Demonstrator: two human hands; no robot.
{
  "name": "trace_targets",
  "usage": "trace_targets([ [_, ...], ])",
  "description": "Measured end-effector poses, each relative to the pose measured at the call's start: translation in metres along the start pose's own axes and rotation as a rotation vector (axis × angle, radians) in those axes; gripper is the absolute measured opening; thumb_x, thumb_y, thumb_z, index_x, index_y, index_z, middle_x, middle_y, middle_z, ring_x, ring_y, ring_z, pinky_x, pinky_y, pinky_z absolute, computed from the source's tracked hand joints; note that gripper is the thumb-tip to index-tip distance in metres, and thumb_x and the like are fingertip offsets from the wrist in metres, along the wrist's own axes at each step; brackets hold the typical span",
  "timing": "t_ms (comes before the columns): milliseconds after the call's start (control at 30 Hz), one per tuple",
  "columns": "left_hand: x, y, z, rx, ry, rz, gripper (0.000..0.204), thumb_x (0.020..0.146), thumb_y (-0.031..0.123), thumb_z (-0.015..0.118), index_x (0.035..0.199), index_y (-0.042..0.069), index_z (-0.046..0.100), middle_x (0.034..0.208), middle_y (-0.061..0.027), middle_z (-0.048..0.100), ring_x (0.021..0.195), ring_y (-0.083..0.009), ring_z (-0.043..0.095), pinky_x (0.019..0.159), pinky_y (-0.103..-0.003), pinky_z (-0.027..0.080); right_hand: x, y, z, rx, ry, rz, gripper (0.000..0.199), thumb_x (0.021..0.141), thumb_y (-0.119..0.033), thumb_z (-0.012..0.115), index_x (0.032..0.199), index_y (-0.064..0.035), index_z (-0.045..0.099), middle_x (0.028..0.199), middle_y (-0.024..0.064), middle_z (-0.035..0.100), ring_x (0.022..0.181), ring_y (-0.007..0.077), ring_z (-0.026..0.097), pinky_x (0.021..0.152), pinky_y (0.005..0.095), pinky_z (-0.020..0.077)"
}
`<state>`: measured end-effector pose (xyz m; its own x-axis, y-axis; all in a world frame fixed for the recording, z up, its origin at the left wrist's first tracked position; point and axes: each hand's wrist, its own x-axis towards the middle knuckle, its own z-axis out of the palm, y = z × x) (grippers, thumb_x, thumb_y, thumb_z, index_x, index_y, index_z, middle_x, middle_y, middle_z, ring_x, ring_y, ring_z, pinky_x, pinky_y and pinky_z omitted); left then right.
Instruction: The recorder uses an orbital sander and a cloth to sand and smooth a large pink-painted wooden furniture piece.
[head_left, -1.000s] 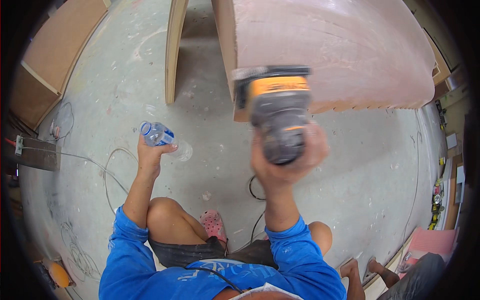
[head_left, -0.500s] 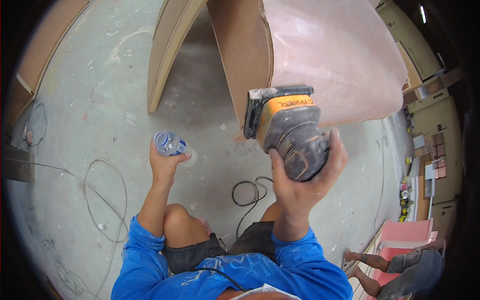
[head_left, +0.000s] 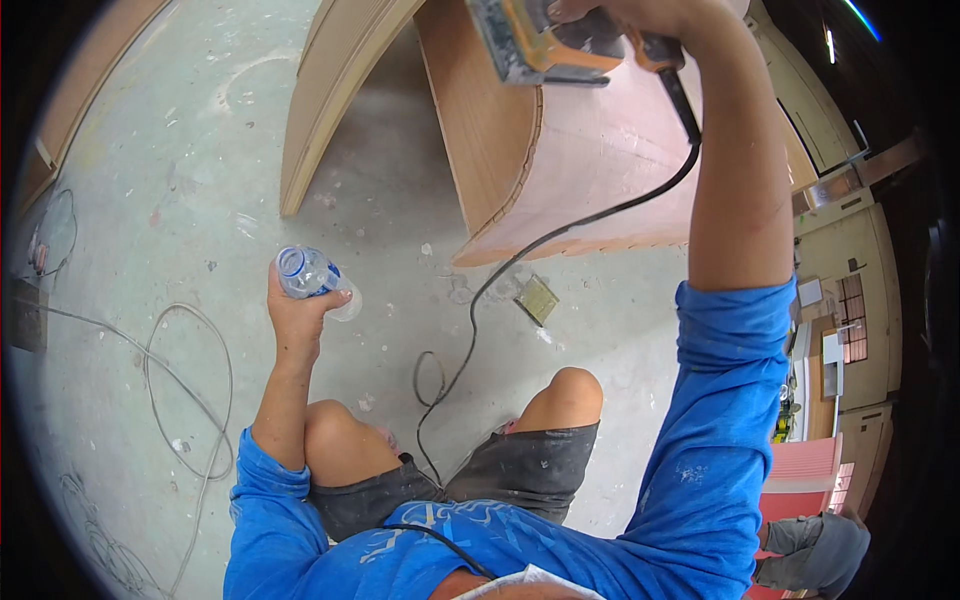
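My left hand [head_left: 294,325] is wrapped round a clear plastic bottle [head_left: 316,274] with a blue label and a blue ring at its mouth, tilted above the floor. At the top, my outstretched right hand [head_left: 655,14] grips an orange and black electric sander [head_left: 545,45]. Its flat pad faces toward the lower left, and part of the tool is cut off by the picture's edge. Behind the sander stands a large curved piece [head_left: 620,165] with a pinkish surface and a wooden side; whether they touch I cannot tell. The sander's black cord [head_left: 590,222] hangs down toward my lap.
A yellowish square piece [head_left: 538,299] lies on the dusty floor below the curved piece. Left of that piece stands a curved wooden panel [head_left: 340,90]. A grey cable [head_left: 150,365] loops across the floor at left. Another person [head_left: 815,555] is at lower right.
My right hand has carried the sander up and away from me, turning it, and the cord now stretches into view. The bottle has shifted slightly left. The yellowish square has come into sight.
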<state>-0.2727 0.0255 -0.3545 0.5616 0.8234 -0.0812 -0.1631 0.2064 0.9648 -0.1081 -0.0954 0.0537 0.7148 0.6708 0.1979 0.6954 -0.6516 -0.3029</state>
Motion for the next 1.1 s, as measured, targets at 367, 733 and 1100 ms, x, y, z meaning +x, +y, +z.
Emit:
trace_targets([
  [367, -0.013, 0.008, -0.014, -0.017, 0.084, 0.017, 0.070, 0.053, -0.012, 0.081, 0.114, 0.009, 0.054, 0.103, -0.0037, 0.063, 0.095, -0.0188, 0.063, 0.086, -0.034, 0.053, -0.120, 0.074, 0.104, -0.105, 0.569, -0.295, 0.074, 0.057, -0.016, 0.082, 0.126, -0.0087, 0.058, 0.104, 0.0175, 0.062, 0.093, 0.0372, 0.064, 0.084, 0.0437, 0.0537],
  [733, -0.004, 0.000, -0.011, -0.013, 0.050, 0.000, 0.070, 0.053, -0.012, 0.081, 0.113, 0.009, 0.054, 0.102, -0.0035, 0.064, 0.096, -0.0200, 0.064, 0.087, -0.036, 0.053, 0.011, 0.060, 0.015, -0.236, 0.261, -0.082, 0.080, 0.058, -0.028, 0.083, 0.130, -0.0055, 0.056, 0.100, 0.0216, 0.070, 0.087, 0.0302, 0.071, 0.080, 0.0376, 0.0559],
  [1100, -0.001, -0.002, -0.020, -0.003, 0.071, -0.006, 0.071, 0.053, -0.012, 0.082, 0.115, 0.010, 0.054, 0.103, -0.0032, 0.064, 0.096, -0.0197, 0.064, 0.086, -0.036, 0.053, 0.044, 0.085, 0.031, -0.039, 0.680, -0.026, 0.080, 0.059, -0.034, 0.084, 0.128, -0.0034, 0.058, 0.097, 0.0199, 0.072, 0.085, 0.0275, 0.072, 0.076, 0.0364, 0.0572],
])
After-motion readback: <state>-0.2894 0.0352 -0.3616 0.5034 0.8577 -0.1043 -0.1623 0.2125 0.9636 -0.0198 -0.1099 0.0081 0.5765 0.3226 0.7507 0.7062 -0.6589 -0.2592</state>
